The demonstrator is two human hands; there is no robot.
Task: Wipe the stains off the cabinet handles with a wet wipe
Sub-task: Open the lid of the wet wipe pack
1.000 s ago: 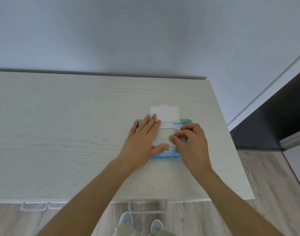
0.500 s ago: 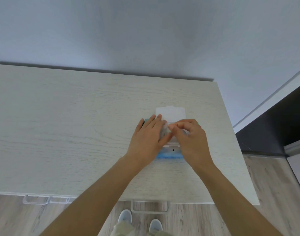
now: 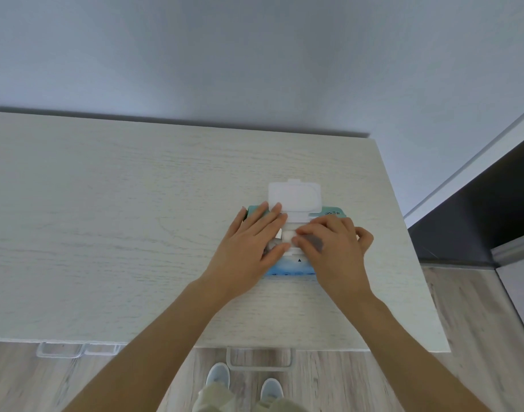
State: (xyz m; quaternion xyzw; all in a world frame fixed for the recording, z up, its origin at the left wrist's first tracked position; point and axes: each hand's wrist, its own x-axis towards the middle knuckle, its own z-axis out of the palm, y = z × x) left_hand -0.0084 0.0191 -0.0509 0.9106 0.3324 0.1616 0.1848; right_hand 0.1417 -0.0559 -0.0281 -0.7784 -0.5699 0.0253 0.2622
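Observation:
A blue-green pack of wet wipes [image 3: 290,269] lies on the pale wooden cabinet top [image 3: 121,218], its white lid [image 3: 294,196] flipped open towards the wall. My left hand [image 3: 248,248] lies flat on the pack's left part, fingers straight, pressing it down. My right hand [image 3: 333,248] is over the pack's opening, its thumb and forefinger pinching a white wet wipe [image 3: 287,236] that sticks out there. Two clear cabinet handles [image 3: 259,365] [image 3: 60,350] jut out below the front edge.
A plain wall stands behind the cabinet. A dark doorway or panel [image 3: 477,218] is to the right past the cabinet's edge. Wooden floor and my shoes [image 3: 217,379] show below the front edge.
My right hand's fingers have closed on the wipe at the opening and drawn a bit of it up. My left hand stays flat on the pack. The view shifted slightly.

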